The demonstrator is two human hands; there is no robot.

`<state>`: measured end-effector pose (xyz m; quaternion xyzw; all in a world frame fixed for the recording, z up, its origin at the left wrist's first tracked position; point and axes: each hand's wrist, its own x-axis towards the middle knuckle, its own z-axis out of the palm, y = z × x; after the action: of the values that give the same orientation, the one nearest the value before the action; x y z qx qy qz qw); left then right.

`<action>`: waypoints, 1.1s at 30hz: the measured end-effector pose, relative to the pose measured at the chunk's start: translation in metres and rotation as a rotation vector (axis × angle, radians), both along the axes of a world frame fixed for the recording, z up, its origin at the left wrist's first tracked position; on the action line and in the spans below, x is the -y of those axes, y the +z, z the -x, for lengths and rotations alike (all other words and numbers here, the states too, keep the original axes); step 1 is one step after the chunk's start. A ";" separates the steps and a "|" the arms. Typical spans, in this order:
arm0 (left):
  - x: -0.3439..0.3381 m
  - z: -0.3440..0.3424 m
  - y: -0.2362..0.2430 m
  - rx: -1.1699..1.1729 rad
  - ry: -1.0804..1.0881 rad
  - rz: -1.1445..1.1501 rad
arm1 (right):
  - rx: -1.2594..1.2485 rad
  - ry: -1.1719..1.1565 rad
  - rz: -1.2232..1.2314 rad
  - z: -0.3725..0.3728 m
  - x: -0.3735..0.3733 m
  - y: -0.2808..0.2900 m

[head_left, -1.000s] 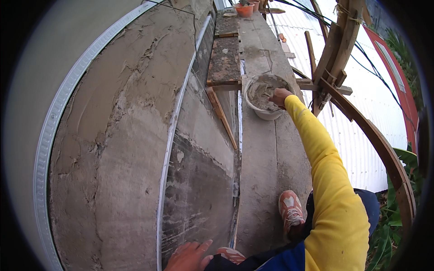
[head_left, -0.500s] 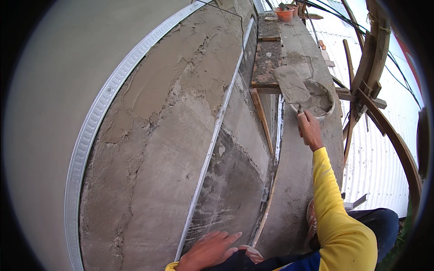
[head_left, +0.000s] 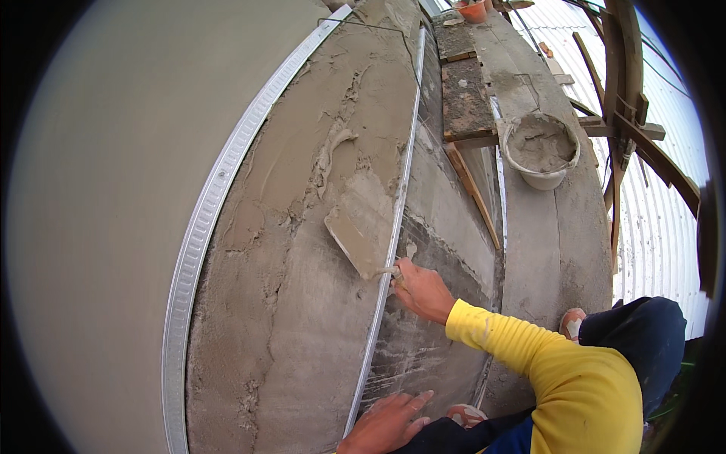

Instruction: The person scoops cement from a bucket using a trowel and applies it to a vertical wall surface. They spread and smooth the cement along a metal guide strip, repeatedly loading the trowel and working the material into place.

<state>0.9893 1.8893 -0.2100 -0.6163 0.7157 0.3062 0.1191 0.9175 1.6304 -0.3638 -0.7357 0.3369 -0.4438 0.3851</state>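
Observation:
My right hand [head_left: 423,290] is closed round the handle of a trowel [head_left: 357,236]. Its flat, mortar-smeared blade lies against the rough mortar surface [head_left: 302,197], just left of a thin metal strip [head_left: 403,178]. Wet mortar forms ridges and smears above the blade. Near the bottom edge, my left hand [head_left: 387,422] holds nothing; its fingers are spread beside the lower end of that strip. A white bucket [head_left: 544,178] of wet mortar [head_left: 541,142] stands to the right, away from both hands.
A wide perforated metal strip [head_left: 198,250] borders the mortar on the left, beside a smooth grey surface [head_left: 98,227]. Boards [head_left: 463,98] and a slanted wooden stick [head_left: 474,193] lie between strip and bucket. Wooden poles [head_left: 624,76] rise at right; an orange bucket [head_left: 473,10] stands at the far end.
My right hand has brought the trowel from the bucket leftward and down to the mortar surface. A fresh mortar ridge shows there. My left hand stays low, and the view has shifted.

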 end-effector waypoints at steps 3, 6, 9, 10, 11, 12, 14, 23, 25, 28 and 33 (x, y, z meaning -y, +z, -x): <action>-0.005 0.010 0.011 0.004 0.075 0.021 | 0.123 -0.161 -0.104 0.001 0.063 0.002; -0.002 0.014 0.010 0.004 0.054 0.028 | 0.112 -0.297 0.054 0.015 0.158 0.004; 0.003 0.016 0.014 0.039 0.136 -0.092 | 0.029 -0.143 0.125 0.009 0.162 0.027; 0.002 0.013 0.013 0.025 0.136 -0.095 | 0.027 -0.079 0.143 0.005 0.144 0.027; 0.001 0.011 0.012 0.007 0.136 -0.091 | 0.023 -0.014 0.166 0.003 0.125 0.029; 0.005 0.011 0.013 0.031 0.111 -0.119 | -0.004 0.039 0.186 0.002 0.106 0.029; 0.015 0.013 0.013 0.074 0.068 -0.193 | -0.010 0.138 0.201 0.001 0.063 0.017; 0.009 0.013 0.004 -0.014 0.124 -0.097 | 0.131 -0.133 0.088 0.014 0.139 0.041; 0.012 0.015 0.006 -0.021 0.124 -0.108 | 0.053 -0.106 0.142 0.014 0.143 0.051; 0.004 0.009 0.004 -0.010 0.177 -0.110 | -0.071 0.065 0.249 -0.005 0.077 0.038; 0.014 0.017 0.020 -0.068 0.187 -0.080 | -0.157 -0.236 0.373 0.010 0.136 0.002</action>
<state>0.9722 1.8750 -0.1897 -0.6646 0.6458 0.3650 0.0899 0.9077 1.4949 -0.3617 -0.7818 0.3618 -0.4818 0.1605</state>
